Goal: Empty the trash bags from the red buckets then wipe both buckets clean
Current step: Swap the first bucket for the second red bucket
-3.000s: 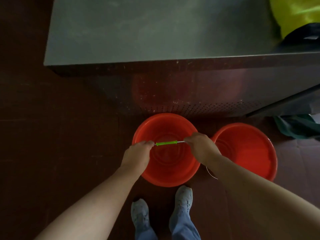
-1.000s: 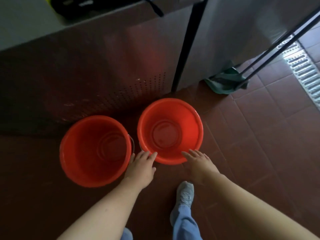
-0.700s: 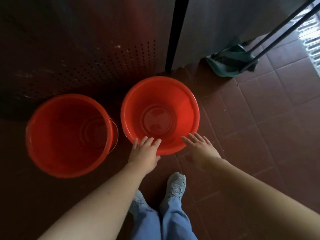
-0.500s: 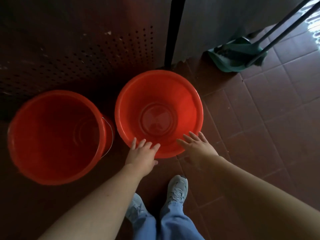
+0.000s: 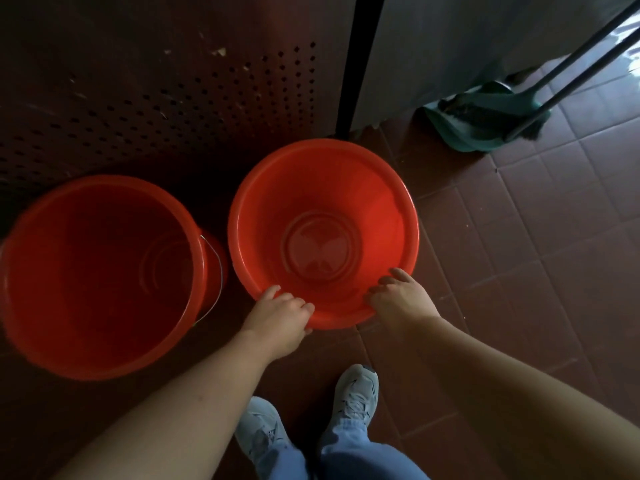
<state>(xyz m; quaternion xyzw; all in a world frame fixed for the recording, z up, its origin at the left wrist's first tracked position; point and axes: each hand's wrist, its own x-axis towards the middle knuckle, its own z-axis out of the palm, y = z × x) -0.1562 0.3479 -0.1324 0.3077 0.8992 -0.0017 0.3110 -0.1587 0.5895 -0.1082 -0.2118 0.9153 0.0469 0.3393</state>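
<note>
1. The left grip (image 5: 280,317), a bare hand, holds the near rim of the right bucket (image 5: 381,202). Its fingers curl over the lip into the mouth, and the thumb is tucked under the outer edge.
2. The right grip (image 5: 403,301) holds the same rim a little further round to the right. Its fingers are hooked over the lip with the knuckles up, and its thumb is hidden.
3. The right bucket lies straight ahead of both grips, red and upright, with its mouth open to the camera. A short stretch of bare rim runs between the two grips. Moulded rings show on its bottom. I cannot tell whether it rests on the tiled floor (image 5: 554,237) or is raised off it.
4. The left bucket (image 5: 69,254), also red and upright, stands to the left of the left grip, near it but not touched. It is just beside the right bucket, with a narrow dark gap between them. Its wire handle (image 5: 217,271) hangs down the side that faces the right bucket.
5. Beyond both grips, past the buckets, stands a dark perforated panel (image 5: 173,98).
6. Well ahead and to the right of the right grip, a green dustpan (image 5: 478,126) sits on the floor with two dark poles (image 5: 588,46) slanting up from it.
7. Behind the grips, two pale shoes (image 5: 356,393) and blue trouser legs show on the floor.
</note>
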